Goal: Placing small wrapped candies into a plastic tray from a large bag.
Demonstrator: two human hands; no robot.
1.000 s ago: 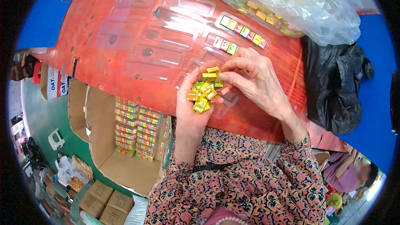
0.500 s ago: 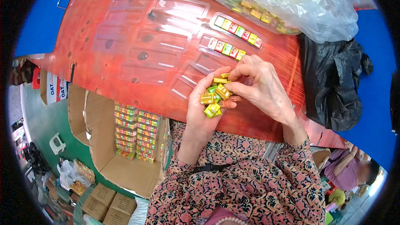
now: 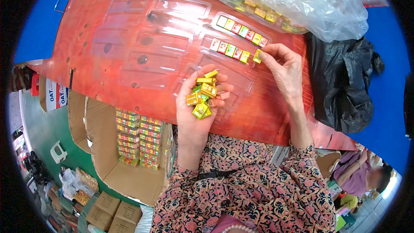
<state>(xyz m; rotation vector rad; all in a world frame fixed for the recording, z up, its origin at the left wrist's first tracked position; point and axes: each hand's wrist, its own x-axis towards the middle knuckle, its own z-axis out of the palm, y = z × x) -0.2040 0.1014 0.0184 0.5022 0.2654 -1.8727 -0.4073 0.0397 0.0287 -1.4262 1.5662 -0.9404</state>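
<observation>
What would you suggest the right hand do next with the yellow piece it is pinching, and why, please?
Probably ease the yellow piece leftward against the nearer row: the right hand holds it just past that row's end, a small gap remains, and the farther row shows pieces set side by side.

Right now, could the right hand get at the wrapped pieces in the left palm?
Probably yes: the left hand is palm up, the wrapped pieces lie uncovered on it, and nothing seems to block the right hand. It pinches a yellow piece, though, which it would likely need to release first.
</observation>
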